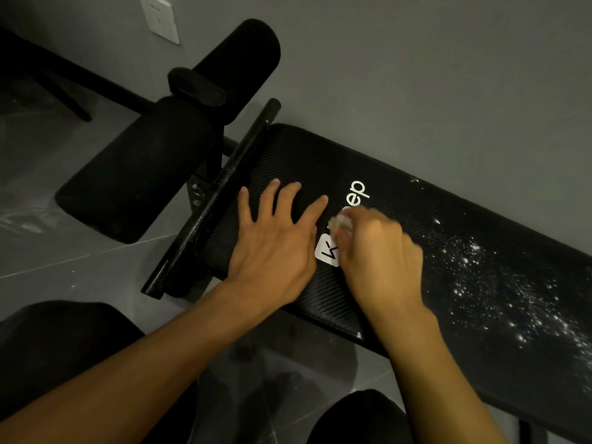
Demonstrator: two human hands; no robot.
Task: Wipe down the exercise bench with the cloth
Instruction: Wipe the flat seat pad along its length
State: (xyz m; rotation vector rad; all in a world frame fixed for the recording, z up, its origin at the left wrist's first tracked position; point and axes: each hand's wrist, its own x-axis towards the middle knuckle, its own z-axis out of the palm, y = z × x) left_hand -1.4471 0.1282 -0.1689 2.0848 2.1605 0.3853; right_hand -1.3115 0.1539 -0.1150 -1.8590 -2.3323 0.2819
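Foam leg rollers [137, 168]: black, far left, clear of the pad. Crossbar [217, 193]: black tube at the pad's left end. Exercise bench [320, 155]: black textured pad with a white logo [327, 251] near the middle. Left hand [275, 238]: laid flat on the pad just left of the logo, fingers straight and spread, holding nothing, seemingly there as a brace. Cloth [341, 223]: small pale wad on the pad at the logo lettering. Right hand [381, 251]: fingers curled tight round the cloth, image blurred. White speckled residue [499, 283]: scattered over the pad's right part, apart from the cloth. Handling note: keep the brace firm, work rightward in overlapping strokes, and gather the specks rather than smear them.
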